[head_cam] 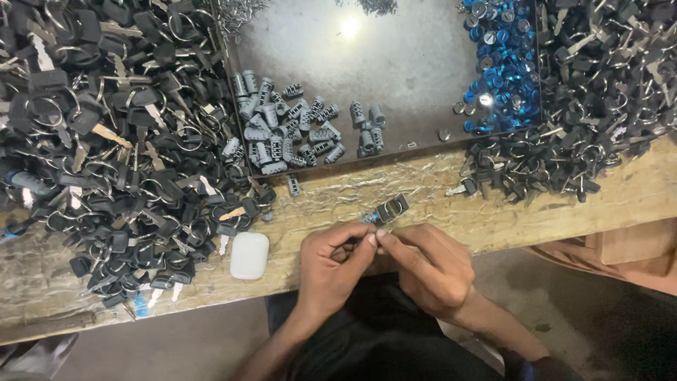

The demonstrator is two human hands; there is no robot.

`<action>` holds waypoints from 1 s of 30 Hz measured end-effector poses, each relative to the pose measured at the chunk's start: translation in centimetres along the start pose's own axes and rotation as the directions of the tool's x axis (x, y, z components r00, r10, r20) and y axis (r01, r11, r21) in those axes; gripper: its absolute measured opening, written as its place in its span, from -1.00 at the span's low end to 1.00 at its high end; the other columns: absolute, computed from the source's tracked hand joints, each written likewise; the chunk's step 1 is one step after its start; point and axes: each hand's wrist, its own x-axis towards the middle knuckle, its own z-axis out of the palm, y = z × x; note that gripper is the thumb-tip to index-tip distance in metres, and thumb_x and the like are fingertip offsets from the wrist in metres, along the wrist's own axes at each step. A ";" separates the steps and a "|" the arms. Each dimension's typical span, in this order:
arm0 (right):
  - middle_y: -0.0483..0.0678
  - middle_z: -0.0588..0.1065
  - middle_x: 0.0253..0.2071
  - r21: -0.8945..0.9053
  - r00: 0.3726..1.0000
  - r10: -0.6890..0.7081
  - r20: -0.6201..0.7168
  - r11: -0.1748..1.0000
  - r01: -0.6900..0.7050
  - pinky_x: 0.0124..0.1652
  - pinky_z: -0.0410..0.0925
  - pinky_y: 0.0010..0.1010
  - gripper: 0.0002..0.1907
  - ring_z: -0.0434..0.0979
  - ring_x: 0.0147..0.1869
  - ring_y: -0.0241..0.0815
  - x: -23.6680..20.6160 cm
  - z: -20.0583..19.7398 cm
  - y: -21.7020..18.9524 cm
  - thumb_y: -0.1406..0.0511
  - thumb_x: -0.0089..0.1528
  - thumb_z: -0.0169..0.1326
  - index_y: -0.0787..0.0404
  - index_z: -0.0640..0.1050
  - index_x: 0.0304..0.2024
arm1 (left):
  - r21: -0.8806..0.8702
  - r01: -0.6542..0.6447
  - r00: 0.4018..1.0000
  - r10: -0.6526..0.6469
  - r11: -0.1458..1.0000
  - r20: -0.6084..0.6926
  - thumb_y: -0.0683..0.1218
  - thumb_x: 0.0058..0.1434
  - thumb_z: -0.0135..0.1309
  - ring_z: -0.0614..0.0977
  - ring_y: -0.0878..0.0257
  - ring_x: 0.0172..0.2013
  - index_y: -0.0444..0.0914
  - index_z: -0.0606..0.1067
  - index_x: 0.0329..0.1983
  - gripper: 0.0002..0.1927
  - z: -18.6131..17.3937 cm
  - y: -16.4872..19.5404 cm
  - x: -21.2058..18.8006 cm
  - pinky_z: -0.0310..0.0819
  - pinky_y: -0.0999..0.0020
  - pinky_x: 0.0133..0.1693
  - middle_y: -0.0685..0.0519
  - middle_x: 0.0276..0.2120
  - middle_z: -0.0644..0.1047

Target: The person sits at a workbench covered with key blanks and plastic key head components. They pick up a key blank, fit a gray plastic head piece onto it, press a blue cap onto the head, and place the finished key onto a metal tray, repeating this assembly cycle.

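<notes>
Where the bench [437,183] edge meets the person's lap, the left hand [330,262] and right hand [427,264] meet fingertip to fingertip, together pinching a small lock part [390,209] with a blue end that sticks up just above them over the wood. A white case [249,255] lies just left of the hands. Farther off, a dark tray [395,63] holds grey cylinders [285,130] and blue caps [502,63], with key piles [106,141] heaped on both sides.

Key heaps [106,141] cut off by edges
</notes>
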 end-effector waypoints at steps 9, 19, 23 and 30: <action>-0.04 0.62 -0.30 0.189 0.956 0.097 0.277 0.970 -0.153 -0.39 0.42 -0.41 -0.76 0.60 -0.34 -0.21 3.1 0.1 2.6 0.42 0.15 0.28 0.25 0.65 -0.12 | -0.011 0.073 0.997 -0.073 0.997 0.016 -0.24 0.35 0.11 0.39 0.57 -0.49 -0.41 0.62 -0.09 -0.85 -2.6 0.1 1.2 0.18 0.60 -0.47 0.24 -0.46 0.52; 0.09 0.57 -0.31 -0.210 0.878 0.256 0.405 0.960 -0.183 -0.31 0.39 -0.28 -0.74 0.55 -0.34 -0.05 13.3 2.0 9.8 0.31 0.21 0.32 0.28 0.66 -0.07 | 0.057 -0.106 0.982 0.114 0.993 -0.148 -0.25 0.36 0.11 0.33 0.60 -0.51 -0.37 0.55 -0.21 -0.95 -1.2 -2.9 0.8 0.13 0.61 -0.49 0.27 -0.48 0.42; 0.10 0.57 -0.21 -0.309 0.905 0.353 0.237 0.911 -0.275 -0.25 0.39 -0.30 -0.70 0.57 -0.29 -0.09 12.7 -0.2 11.4 0.33 0.32 0.29 0.28 0.62 0.09 | -0.036 -0.066 0.982 0.059 0.997 -0.181 -0.26 0.38 0.07 0.31 0.58 -0.51 -0.37 0.52 -0.19 -0.96 -1.2 -2.6 0.8 0.11 0.60 -0.49 0.25 -0.48 0.40; 0.05 0.58 -0.20 0.258 0.808 0.569 0.155 0.766 -0.589 -0.24 0.46 -0.40 -0.77 0.59 -0.20 -0.19 4.2 -3.4 8.2 0.48 0.24 0.27 0.36 0.63 -0.04 | -0.354 0.036 0.999 -0.025 0.935 0.034 -0.21 0.46 -0.06 0.49 0.36 -0.51 -0.42 0.45 -0.20 -0.84 -0.8 -0.7 1.3 0.43 0.42 -0.49 0.00 -0.37 0.50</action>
